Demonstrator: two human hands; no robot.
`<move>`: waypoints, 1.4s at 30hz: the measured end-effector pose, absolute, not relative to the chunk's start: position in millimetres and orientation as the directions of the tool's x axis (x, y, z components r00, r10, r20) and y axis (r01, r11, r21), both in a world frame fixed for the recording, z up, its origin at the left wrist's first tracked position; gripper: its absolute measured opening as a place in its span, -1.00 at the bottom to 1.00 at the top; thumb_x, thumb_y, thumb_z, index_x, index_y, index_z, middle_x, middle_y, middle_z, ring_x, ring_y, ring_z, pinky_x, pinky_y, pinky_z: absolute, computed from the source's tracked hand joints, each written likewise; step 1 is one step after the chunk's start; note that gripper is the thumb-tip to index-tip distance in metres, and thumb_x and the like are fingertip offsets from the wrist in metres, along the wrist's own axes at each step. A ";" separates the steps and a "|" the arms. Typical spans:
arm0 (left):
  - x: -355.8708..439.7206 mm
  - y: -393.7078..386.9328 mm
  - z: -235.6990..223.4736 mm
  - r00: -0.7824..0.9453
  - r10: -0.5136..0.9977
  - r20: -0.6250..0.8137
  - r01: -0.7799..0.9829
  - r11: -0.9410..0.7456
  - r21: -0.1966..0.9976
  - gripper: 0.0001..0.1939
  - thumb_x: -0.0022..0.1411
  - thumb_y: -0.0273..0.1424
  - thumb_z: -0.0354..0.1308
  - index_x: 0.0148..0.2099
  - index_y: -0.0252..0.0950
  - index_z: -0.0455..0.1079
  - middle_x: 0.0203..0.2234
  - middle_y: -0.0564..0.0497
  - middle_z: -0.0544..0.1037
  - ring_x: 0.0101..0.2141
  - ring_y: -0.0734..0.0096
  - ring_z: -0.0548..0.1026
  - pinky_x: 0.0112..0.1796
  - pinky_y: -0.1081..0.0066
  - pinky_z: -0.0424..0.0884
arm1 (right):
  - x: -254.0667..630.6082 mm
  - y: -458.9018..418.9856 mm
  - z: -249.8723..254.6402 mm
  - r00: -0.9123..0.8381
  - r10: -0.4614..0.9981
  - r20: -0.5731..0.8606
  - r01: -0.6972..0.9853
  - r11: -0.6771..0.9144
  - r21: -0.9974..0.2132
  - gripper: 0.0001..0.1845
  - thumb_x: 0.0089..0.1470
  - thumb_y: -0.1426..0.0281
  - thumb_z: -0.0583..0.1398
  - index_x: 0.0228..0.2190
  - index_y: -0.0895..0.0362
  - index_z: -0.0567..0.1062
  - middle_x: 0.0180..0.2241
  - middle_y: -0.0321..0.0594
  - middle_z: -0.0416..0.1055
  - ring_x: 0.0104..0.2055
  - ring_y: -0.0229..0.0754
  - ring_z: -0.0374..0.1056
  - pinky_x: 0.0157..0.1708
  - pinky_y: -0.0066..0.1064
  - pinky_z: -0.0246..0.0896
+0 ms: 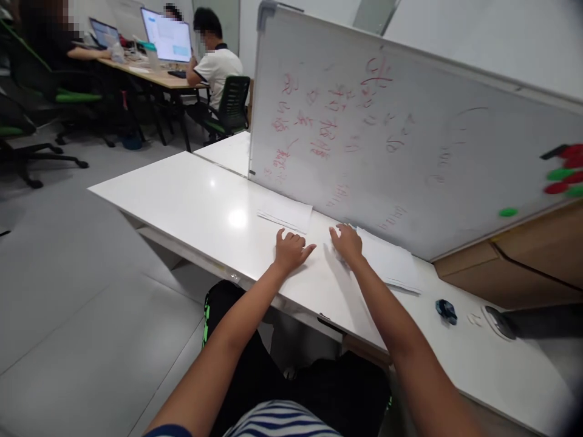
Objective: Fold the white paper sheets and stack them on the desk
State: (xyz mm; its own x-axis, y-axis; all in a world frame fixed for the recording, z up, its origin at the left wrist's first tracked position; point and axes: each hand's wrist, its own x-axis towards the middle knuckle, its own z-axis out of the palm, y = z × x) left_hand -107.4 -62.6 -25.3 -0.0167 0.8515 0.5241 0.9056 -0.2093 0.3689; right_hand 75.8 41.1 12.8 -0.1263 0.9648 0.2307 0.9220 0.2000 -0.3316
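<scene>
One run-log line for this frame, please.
left hand: open, near left papers | right hand: open, beside right papers | whiteboard: behind both papers

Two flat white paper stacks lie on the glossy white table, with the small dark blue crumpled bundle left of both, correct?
Not quite: the head view shows the small dark blue crumpled bundle right of both the left flat white paper stack and the right one. Both lie on the glossy white table.
</scene>
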 end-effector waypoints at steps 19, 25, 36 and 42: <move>-105.5 -58.3 -24.3 -0.020 0.943 0.333 0.980 -0.048 0.193 -0.54 0.19 0.08 0.00 -0.31 -0.20 0.44 -0.37 -0.11 0.54 -0.20 0.10 0.42 -0.17 0.21 0.12 | 189.0 -52.3 -51.6 0.038 0.851 0.524 0.971 0.092 -0.220 -0.58 0.25 0.31 -0.09 -0.04 0.18 0.44 0.08 0.08 0.36 0.15 0.06 0.20 0.18 0.25 -0.58; -104.3 -56.8 -23.5 -0.049 0.934 0.354 0.978 -0.028 0.209 -0.55 0.22 0.04 -0.03 -0.31 -0.21 0.43 -0.36 -0.12 0.54 -0.21 0.09 0.41 -0.10 0.18 0.09 | 193.4 -52.1 -54.0 0.024 0.831 0.556 0.961 0.134 -0.241 -0.63 0.21 0.49 -0.08 -0.18 0.16 0.49 -0.11 -0.02 0.51 -0.02 -0.05 0.36 0.23 0.13 -0.54; -107.9 -55.6 -21.6 -0.029 0.933 0.359 0.967 -0.064 0.247 -0.61 0.19 0.02 0.05 -0.31 -0.20 0.41 -0.33 -0.08 0.56 -0.18 0.13 0.43 -0.07 0.21 0.09 | 195.3 -51.2 -55.9 -0.031 0.791 0.611 0.952 0.210 -0.224 -0.66 0.27 0.44 -0.08 -0.21 0.14 0.48 -0.19 -0.09 0.54 -0.02 -0.11 0.38 0.25 -0.04 -0.40; -110.0 -55.4 -23.7 -0.001 0.906 0.424 0.950 -0.131 0.283 -0.60 0.16 0.01 0.11 -0.34 -0.25 0.40 -0.42 -0.03 0.54 -0.26 0.21 0.44 -0.12 0.25 0.11 | 194.9 -45.9 -62.2 -0.065 0.659 0.750 0.930 0.312 -0.193 -0.77 0.22 0.42 0.02 -0.30 0.17 0.48 -0.28 -0.13 0.57 -0.10 -0.13 0.44 0.23 -0.10 -0.26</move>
